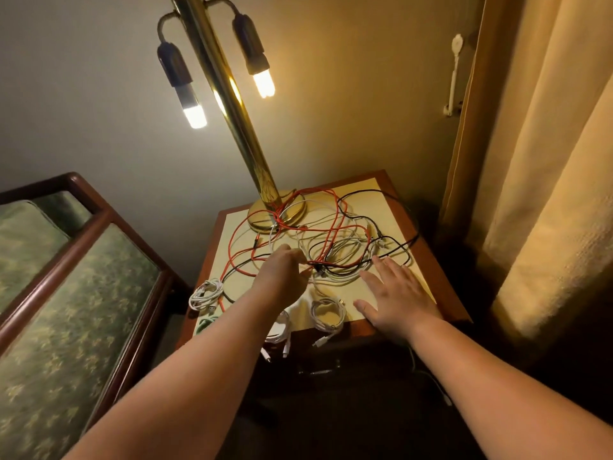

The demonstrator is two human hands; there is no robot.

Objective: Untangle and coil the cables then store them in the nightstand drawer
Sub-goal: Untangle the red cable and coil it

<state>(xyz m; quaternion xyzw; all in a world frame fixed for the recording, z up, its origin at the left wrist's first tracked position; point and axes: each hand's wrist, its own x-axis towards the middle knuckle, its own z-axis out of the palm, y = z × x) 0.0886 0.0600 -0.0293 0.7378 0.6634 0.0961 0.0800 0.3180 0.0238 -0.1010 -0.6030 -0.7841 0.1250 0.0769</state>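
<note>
A tangle of red, black and white cables (335,247) sprawls over the nightstand top (394,207). My left hand (282,270) reaches into the tangle's near left side with curled fingers pinching cable strands there. My right hand (394,293) lies flat with spread fingers on the top, beside the tangle's near right edge. A coiled white cable (205,293) sits at the near left corner, another white coil (326,315) lies at the front edge, and a third white coil (280,330) hangs partly over that edge under my left forearm. A green cable (205,323) peeks out at the front left.
A brass lamp (232,104) with two lit bulbs stands on its round base (292,207) at the back of the nightstand, red cable draped over the base. An upholstered green chair (66,277) is at the left. Curtains (547,161) hang at the right.
</note>
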